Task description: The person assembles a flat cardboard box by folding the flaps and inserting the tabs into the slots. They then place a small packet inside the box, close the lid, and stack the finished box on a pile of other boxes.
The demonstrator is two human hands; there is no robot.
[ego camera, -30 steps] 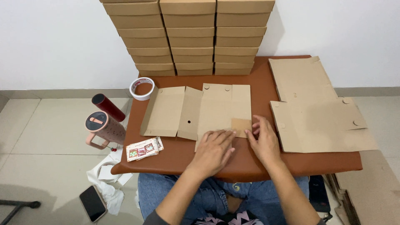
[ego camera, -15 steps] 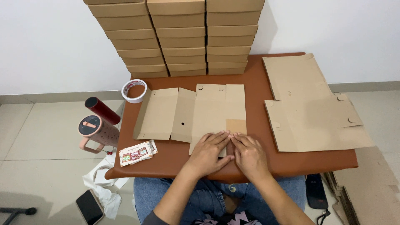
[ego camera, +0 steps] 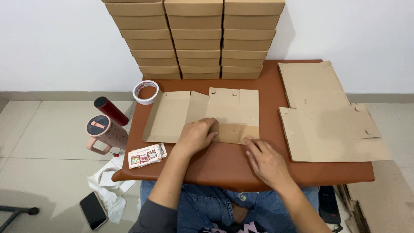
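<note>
Stack: folded cardboard boxes (ego camera: 196,39) in three columns against the wall, at the table's far edge.
Table: brown top (ego camera: 224,164), you seated at its near edge.
Spare blanks: flat cardboard sheets (ego camera: 327,116) piled on the right side, well apart from your hands.
Work piece: flat box blank (ego camera: 202,114) at the table's centre, near flap folded up over the panel.
Left hand (ego camera: 196,136): palm down, fingers spread flat, pressing the folded flap; nothing gripped.
Right hand (ego camera: 267,162): open, fingertips touching the flap's right corner.
Step, as judged: you are creasing the near flap; next calls for firm pressure along the fold line.
Tape roll (ego camera: 145,92): far left corner, beside the blank.
Card packet (ego camera: 145,155): near left edge.
</note>
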